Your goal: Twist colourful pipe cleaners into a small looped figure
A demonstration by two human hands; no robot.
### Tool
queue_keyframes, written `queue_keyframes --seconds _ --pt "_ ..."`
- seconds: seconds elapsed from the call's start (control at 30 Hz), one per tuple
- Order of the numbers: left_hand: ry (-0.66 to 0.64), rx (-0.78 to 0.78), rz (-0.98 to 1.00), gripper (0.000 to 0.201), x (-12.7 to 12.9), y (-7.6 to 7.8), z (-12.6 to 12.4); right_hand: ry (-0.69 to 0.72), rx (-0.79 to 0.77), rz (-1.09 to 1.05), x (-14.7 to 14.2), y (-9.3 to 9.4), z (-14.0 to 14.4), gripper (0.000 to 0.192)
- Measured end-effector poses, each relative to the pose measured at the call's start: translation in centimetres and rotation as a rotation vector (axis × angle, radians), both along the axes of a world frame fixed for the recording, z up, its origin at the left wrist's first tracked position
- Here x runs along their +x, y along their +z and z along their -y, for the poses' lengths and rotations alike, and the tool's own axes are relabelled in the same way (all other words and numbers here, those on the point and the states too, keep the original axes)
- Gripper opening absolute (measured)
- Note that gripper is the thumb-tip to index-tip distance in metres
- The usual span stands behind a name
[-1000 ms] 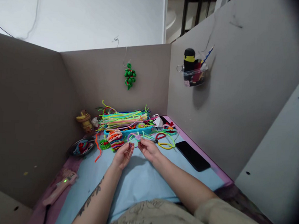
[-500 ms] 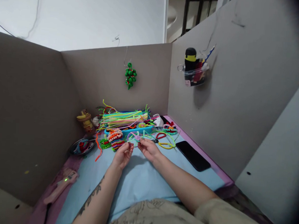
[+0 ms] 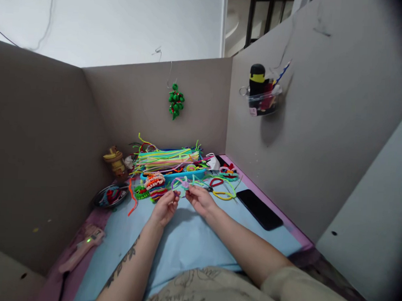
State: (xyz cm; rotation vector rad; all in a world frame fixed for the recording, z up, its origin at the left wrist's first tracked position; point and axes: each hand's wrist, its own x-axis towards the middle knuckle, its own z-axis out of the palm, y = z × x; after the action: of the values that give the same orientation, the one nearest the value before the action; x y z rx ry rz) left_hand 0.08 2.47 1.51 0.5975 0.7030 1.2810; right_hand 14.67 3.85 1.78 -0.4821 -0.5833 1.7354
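Note:
Both hands are raised over the light blue table cover [image 3: 188,240], close together. Between them is a piece of lilac and mint pipe cleaners [image 3: 185,183], partly twisted into loops. My right hand [image 3: 201,200] pinches this piece near its lilac middle. The fingers of my left hand [image 3: 166,207] are pinched on a purple pipe cleaner end [image 3: 176,193] at the piece's left side. Just behind my left hand lie a striped knobbly pipe cleaner piece [image 3: 156,187] and a green one [image 3: 141,192]. Fingertips hide part of the piece.
A blue tray [image 3: 172,176] heaped with pipe cleaners [image 3: 168,160] stands at the back. A black phone [image 3: 259,209] lies right, a pink corded tool [image 3: 83,248] left. A dark bowl [image 3: 111,196] and cup [image 3: 115,163] sit back left. Grey panels [image 3: 156,98] surround the table.
Hardly anything differs. Both hands keep their pinch on the pipe cleaner piece in nearly the same place, and the view has shifted very slightly.

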Motion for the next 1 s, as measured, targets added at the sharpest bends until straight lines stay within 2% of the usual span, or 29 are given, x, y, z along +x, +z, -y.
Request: queue_keyframes --seconds 0.2,0.27,0.33,0.43,0.5,0.6,0.7,0.8,1.0 --pt "0.011 0.124 -0.109 0.021 0.1 0.0 0.1 0.043 -0.019 0.045 0.0 -0.2 -0.2 0.022" --pt "0.061 0.146 -0.169 0.027 0.3 0.0 0.1 0.021 0.008 0.077 0.0 -0.4 -0.3 0.024" --pt "0.183 0.195 -0.263 0.030 0.4 0.0 0.0 -0.054 0.085 0.164 0.0 -0.4 -0.3 0.026" --pt "0.401 0.329 -0.463 0.025 0.6 0.1 0.2 -0.265 0.256 0.411 0.2 -0.3 -0.3 0.030" --pt "0.460 0.404 -0.553 0.023 0.9 0.2 0.5 -0.384 0.349 0.554 0.4 -0.2 -0.2 0.032" --pt "0.445 0.458 -0.548 0.038 1.5 0.4 1.2 -0.425 0.417 0.632 0.4 -0.2 0.1 0.030" --pt "0.343 0.470 -0.559 0.051 2.0 0.4 1.7 -0.389 0.414 0.636 0.0 -0.5 0.2 0.029" --pt "0.299 0.446 -0.571 0.052 2.1 0.4 1.6 -0.350 0.405 0.626 -0.3 -0.8 0.4 0.028" --pt "0.337 0.427 -0.580 0.049 1.7 0.0 1.2 -0.242 0.338 0.562 -0.7 -1.1 0.3 0.031"
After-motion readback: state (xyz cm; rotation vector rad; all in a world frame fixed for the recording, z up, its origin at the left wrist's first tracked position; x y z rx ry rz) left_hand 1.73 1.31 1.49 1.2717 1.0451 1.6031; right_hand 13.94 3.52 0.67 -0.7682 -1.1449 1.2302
